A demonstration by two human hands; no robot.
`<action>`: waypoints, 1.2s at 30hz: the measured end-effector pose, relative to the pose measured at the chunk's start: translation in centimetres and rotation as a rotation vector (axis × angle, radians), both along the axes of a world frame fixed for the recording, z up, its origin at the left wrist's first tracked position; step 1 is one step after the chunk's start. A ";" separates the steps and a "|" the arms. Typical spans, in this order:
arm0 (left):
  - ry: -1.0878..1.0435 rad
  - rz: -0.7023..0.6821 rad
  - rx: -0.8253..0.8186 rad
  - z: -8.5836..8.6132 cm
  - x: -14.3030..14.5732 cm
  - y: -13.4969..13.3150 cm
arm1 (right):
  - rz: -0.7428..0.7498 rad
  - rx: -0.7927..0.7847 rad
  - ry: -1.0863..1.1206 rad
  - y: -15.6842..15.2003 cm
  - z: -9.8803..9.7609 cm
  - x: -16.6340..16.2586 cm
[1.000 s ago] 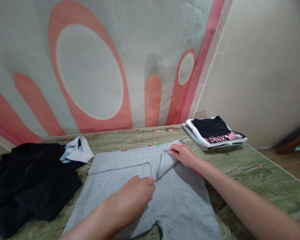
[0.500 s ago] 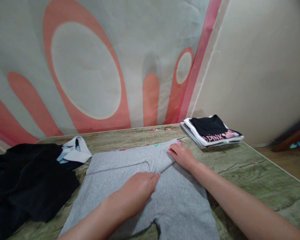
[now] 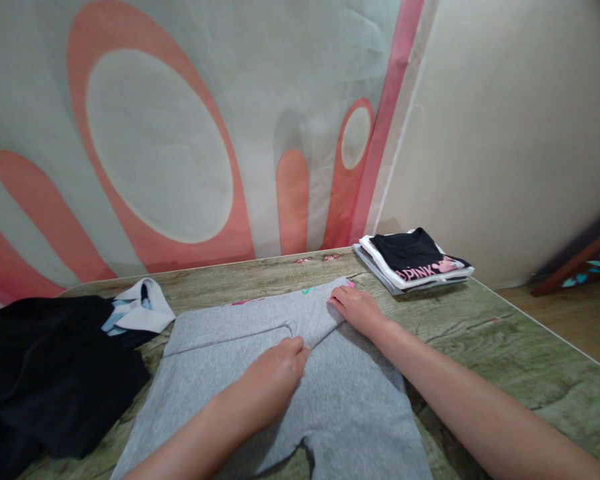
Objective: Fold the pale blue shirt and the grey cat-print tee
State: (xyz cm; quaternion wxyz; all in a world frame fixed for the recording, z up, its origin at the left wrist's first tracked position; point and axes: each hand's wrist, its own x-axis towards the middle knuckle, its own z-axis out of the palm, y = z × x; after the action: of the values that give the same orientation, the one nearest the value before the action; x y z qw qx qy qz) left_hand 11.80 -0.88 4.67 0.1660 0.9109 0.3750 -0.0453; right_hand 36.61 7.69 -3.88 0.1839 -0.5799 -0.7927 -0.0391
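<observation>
A grey T-shirt [image 3: 220,380] lies flat on the wooden table [image 3: 505,360], back side up, with one sleeve folded inward. My left hand [image 3: 273,373] rests on the middle of the shirt, fingers curled and pinching the cloth at the sleeve fold. My right hand [image 3: 355,310] lies flat on the shirt's far right corner, fingers together and stretched toward the left, pressing the folded sleeve down. A bit of pink and green print shows at the shirt's far edge.
A stack of folded shirts [image 3: 413,263], black one with pink lettering on top, sits at the table's far right corner. A heap of dark clothes [image 3: 45,380] with a white and blue garment [image 3: 140,310] lies at the left. A patterned wall rises behind.
The right hand has flattened the lifted sleeve down onto the shirt. The left hand's fingers have curled at the fold. The camera has drifted slightly right.
</observation>
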 end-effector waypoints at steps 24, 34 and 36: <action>-0.054 0.014 -0.062 0.2 -0.2 0.2 | 0.130 -0.014 0.263 0.8 0.0 0.6; -0.052 0.010 -0.092 0.8 -0.3 0.0 | 0.156 -0.045 0.357 0.9 0.5 0.0; -0.054 0.004 -0.107 1.1 -0.4 -0.1 | 0.152 -0.033 0.358 1.0 0.4 -0.2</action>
State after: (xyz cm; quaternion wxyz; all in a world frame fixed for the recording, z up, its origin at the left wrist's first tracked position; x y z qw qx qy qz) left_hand 11.36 -0.99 5.75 0.2247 0.9008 0.3693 -0.0403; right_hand 36.44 8.66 -3.44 0.3148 -0.5188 -0.7895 0.0919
